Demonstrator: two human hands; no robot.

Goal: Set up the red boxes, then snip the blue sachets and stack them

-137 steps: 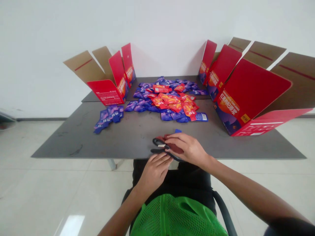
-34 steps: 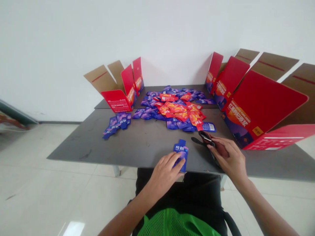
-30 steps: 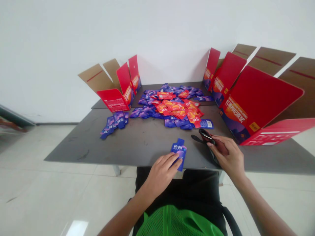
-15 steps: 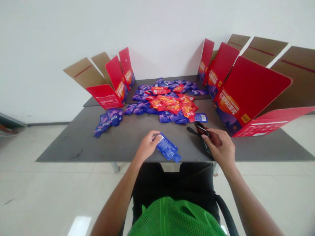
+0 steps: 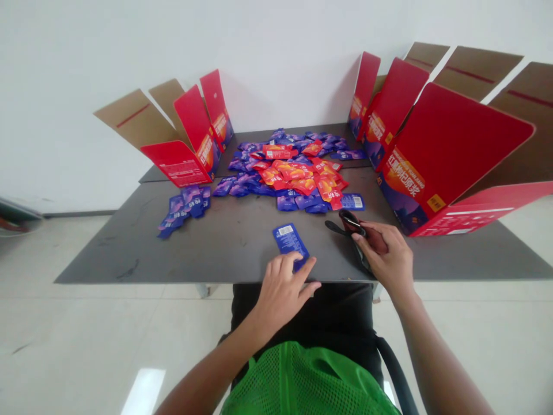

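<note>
Workroom with open cartons (image 5: pixel 458 144), heaped sachets (image 5: pixel 298 172)

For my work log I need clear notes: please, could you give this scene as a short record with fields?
Left hand: fingers over near end of one blue pouch, barcode side up
Right hand: holds black-and-brown item, kind unclear
Middle pile: red-orange pouches among blue ones
Left group: smaller cluster of blue pouches
Both sides: red cartons, flaps open
</note>
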